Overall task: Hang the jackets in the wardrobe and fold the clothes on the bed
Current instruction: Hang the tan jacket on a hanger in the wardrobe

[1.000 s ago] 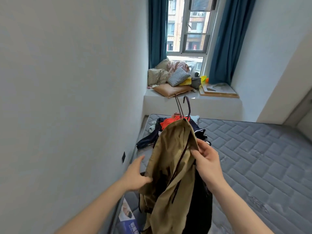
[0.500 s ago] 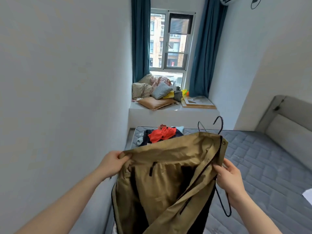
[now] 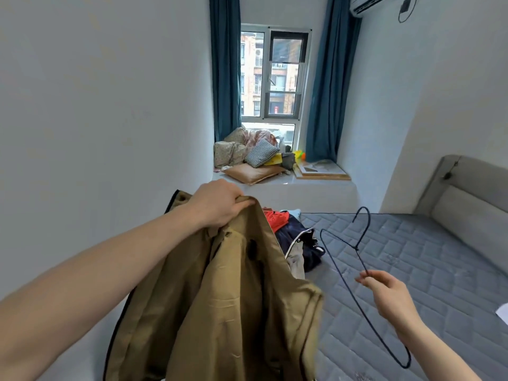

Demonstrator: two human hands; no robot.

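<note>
I logged the khaki jacket, dark-trimmed and crumpled, hanging over the near-left corner of the bed. The left hand was raised, its grip clenched round the jacket's top edge. Right of the jacket, clear of it, the right hand pinched a thin dark wire hanger, hook upward, above the bed. A heap of red and navy clothes lay on the bed's far-left corner, pillows on the window ledge beyond it.
</note>
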